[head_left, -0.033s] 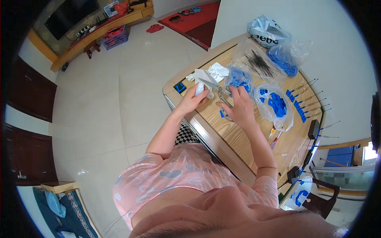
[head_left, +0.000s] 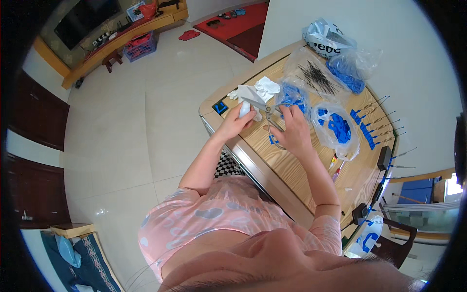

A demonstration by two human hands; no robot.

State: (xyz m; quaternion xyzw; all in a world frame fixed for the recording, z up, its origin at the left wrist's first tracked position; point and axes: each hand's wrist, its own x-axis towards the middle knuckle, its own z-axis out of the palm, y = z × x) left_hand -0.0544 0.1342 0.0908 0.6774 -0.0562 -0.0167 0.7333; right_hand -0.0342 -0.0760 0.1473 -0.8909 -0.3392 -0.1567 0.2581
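My left hand point(head_left: 233, 124) is closed around a small white piece point(head_left: 244, 108), whose kind I cannot make out. My right hand point(head_left: 294, 129) grips a pair of metal scissors point(head_left: 269, 110), fingers and thumb at the handle loops. The handles are spread, and the blades point left toward the white piece and a white sheet point(head_left: 248, 91) just beyond it. Whether the blades touch either one is hard to tell. Crumpled white cloth point(head_left: 267, 87) lies beyond the scissors. A clear bag of blue pieces point(head_left: 295, 96) sits just past my right fingers.
Farther right lies another open bag of blue pieces point(head_left: 339, 129). Dark coiled wires point(head_left: 319, 78) rest on plastic at the table's back. Blue pieces with springy wires point(head_left: 365, 129) line the right edge, near a black block point(head_left: 384, 158). A screwdriver point(head_left: 338, 170) lies nearer me.
The scissors have shifted slightly, with the handles a little wider apart. Both hands stay in nearly the same place.
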